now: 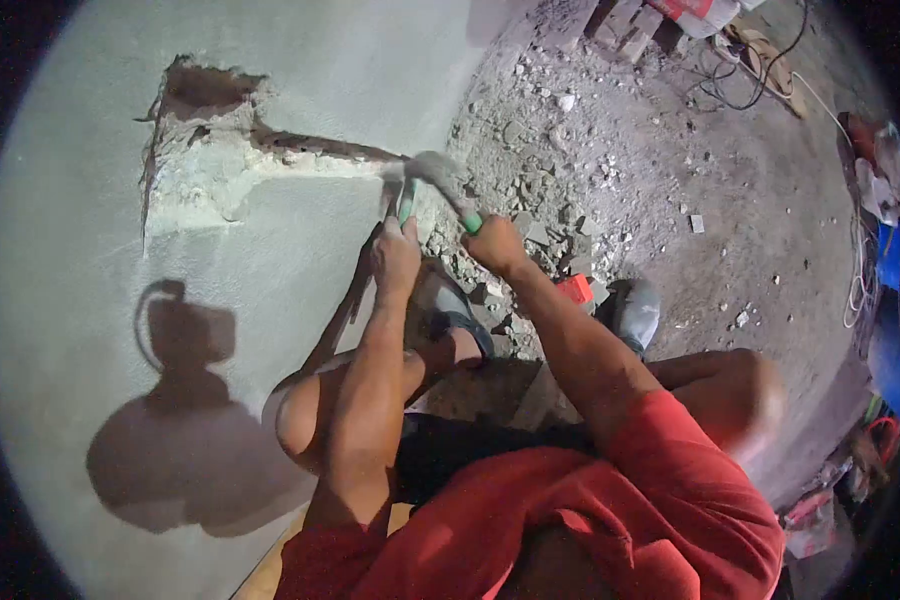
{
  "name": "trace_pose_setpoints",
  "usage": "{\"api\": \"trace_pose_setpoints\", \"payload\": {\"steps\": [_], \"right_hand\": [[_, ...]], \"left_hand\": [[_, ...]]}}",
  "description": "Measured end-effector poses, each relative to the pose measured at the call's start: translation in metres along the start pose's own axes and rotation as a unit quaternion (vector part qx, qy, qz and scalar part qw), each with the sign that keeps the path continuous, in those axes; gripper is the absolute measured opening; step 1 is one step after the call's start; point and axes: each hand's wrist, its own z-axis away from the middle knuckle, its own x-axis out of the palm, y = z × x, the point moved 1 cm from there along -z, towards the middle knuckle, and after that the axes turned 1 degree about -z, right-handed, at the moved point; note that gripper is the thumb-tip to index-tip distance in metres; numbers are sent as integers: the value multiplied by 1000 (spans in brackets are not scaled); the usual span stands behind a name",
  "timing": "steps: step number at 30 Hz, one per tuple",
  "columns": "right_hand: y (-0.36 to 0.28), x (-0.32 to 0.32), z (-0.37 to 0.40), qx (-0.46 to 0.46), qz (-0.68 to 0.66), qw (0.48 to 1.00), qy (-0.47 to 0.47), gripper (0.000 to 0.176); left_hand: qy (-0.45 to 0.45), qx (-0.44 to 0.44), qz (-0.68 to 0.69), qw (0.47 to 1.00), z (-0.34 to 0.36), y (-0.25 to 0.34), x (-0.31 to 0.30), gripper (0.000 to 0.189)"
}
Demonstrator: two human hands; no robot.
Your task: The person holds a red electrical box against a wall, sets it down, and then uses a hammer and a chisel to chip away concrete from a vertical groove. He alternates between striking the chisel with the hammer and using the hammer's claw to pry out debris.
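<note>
My left hand (397, 257) is wrapped round a chisel (407, 200) with a green grip, held close to the wall (300, 215). In my right hand (496, 244) is a hammer (450, 188), its green handle showing above my fist. The hammer's head is smeared by motion and overlaps the top of the chisel. Both tools are at the right end of a rough groove (325, 148) cut into the plaster. Leftward, the groove joins a deeper broken-out hole (205, 92) with pale, chipped plaster below it.
Broken rubble (540, 195) covers the floor beside the wall. An orange-red object (575, 289) lies among the pieces near my feet. Cables (755, 90) trail across the floor at upper right, and assorted items, some blue (892, 260), line the right edge.
</note>
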Motion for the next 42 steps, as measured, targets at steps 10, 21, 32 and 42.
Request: {"api": "trace_pose_setpoints", "payload": {"steps": [10,21,32,42], "right_hand": [[-70,-48,17,-76,-219,963,135,35],[-78,-53,18,-78,-148,982,86,32],[-50,-41,2,-71,-5,994,77,29],[32,1,-10,64,67,995,34,37]], "left_hand": [[31,119,-51,991,-8,-26,14,35],[47,68,-97,992,-7,-11,4,43],[57,61,-14,996,-11,-31,37,45],[-7,27,71,997,-12,-15,30,39]]}}
